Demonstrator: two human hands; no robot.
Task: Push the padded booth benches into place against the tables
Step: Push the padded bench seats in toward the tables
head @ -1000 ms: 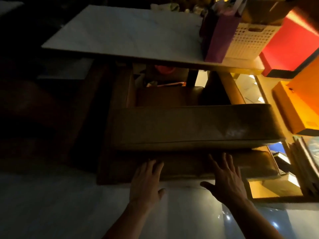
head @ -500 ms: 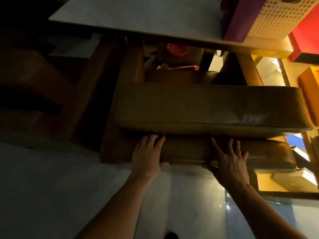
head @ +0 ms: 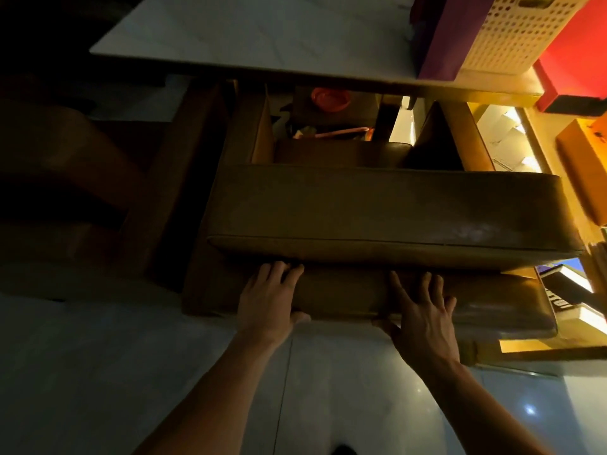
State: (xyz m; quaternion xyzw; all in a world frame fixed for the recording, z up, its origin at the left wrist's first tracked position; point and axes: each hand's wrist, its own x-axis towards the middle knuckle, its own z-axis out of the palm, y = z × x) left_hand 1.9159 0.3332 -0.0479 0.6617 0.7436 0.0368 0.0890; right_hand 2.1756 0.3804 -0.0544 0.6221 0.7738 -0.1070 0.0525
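Note:
A brown padded booth bench (head: 377,208) stands in front of me, its long seat cushion reaching towards the white marble-topped table (head: 262,37) beyond it. The narrower pad of the bench back (head: 345,297) runs along the near side. My left hand (head: 267,300) lies flat on this pad with straight fingers pointing at the seat and the thumb at the pad's near edge. My right hand (head: 423,310) presses on the same pad further right, fingers spread, thumb at the near edge.
A white perforated basket (head: 512,31) and a purple bag (head: 443,37) stand on the table's right end, beside a red box (head: 578,60). An orange box (head: 581,165) and stacked books (head: 568,290) crowd the right. Another dark bench (head: 65,159) stands left. Pale floor tiles (head: 98,372) lie below.
Both hands came forward from the near edge and now lie flat on the bench's back pad. The bench and table sit nearer and larger in view.

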